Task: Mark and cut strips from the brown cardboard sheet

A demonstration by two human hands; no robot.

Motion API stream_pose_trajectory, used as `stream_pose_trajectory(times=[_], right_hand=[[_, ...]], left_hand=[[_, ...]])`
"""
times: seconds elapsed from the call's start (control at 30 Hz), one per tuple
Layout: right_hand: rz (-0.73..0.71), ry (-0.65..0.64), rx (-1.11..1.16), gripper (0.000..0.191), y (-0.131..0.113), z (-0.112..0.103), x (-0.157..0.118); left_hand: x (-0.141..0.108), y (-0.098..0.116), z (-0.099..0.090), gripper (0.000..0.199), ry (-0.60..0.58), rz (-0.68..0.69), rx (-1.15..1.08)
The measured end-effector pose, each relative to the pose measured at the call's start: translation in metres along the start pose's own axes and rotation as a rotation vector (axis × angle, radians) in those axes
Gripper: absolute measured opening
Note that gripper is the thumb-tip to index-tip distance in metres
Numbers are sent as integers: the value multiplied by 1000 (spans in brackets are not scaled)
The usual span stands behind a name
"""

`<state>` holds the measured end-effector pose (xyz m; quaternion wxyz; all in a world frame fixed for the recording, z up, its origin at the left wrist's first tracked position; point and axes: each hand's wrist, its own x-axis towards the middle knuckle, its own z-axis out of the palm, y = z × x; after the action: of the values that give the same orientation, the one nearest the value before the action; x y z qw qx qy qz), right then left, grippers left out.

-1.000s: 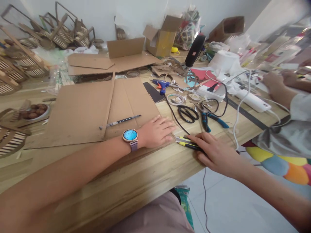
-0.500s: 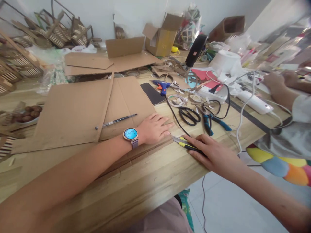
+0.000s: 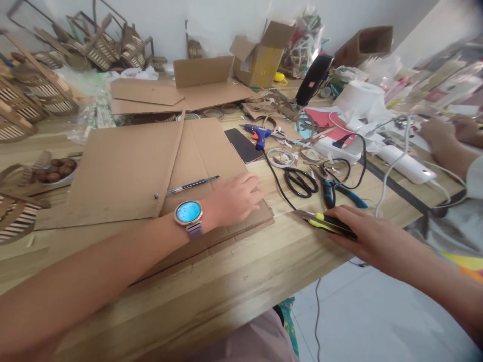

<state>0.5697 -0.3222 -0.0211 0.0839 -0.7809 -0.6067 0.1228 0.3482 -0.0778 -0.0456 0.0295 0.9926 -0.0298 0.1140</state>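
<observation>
My right hand (image 3: 358, 226) is wrapped around a yellow and black utility knife (image 3: 317, 221), its blade pointing left above the table, apart from the cardboard. My left hand (image 3: 236, 201), with a watch on its wrist, is over the right part of a flat cardboard sheet (image 3: 124, 171); its fingers are loosely bent and nothing shows in them. A narrow cardboard strip (image 3: 171, 166) lies across the sheet. On the sheet, left of that hand, rests a pen (image 3: 192, 186).
Right of the sheet lie a phone (image 3: 243, 145), a blue glue gun (image 3: 259, 134), black-handled scissors (image 3: 301, 182) and blue-handled pliers (image 3: 341, 192). Cardboard boxes (image 3: 260, 63) and small woven baskets (image 3: 101, 50) stand behind. A bowl of brown balls (image 3: 56, 171) sits left. Another person's hands (image 3: 439, 136) are at right.
My right hand has drawn the knife to the right, away from the cardboard's edge. My left hand has shifted left, and its fingers have gone from spread flat to loosely bent.
</observation>
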Motion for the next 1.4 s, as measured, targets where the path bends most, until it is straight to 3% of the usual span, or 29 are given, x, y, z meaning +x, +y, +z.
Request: stream_pose_trajectory(times=[0.07, 0.13, 0.27, 0.37, 0.47, 0.63, 0.97, 1.13, 1.4], right_hand=[[-38, -102, -66, 22, -11, -6, 8], [-123, -154, -150, 14, -27, -9, 19], [-362, -162, -232, 8, -56, -8, 43], [-473, -155, -350, 13, -72, -7, 59], [-522, -174, -483, 18, -89, -9, 71], [-573, -235, -618, 11, -111, -8, 81], [-677, -224, -757, 2, -121, -6, 85], [-698, -338, -805, 20, -133, -12, 86], [-722, -374, -790, 22, -131, -17, 93]], left_hand=[[-22, 4, -11, 30, -44, -8, 13], [-46, 8, -16, 38, -69, -35, 23], [-84, 14, -5, 50, -153, -93, -26], [-97, 17, 7, 52, -175, -124, -59], [-100, 18, 12, 53, -159, -134, -81], [-99, 18, 13, 54, -128, -137, -94], [-97, 18, 9, 54, -145, -121, -95], [-97, 19, 8, 54, -148, -114, -76], [-101, 19, 9, 54, -140, -103, -84]])
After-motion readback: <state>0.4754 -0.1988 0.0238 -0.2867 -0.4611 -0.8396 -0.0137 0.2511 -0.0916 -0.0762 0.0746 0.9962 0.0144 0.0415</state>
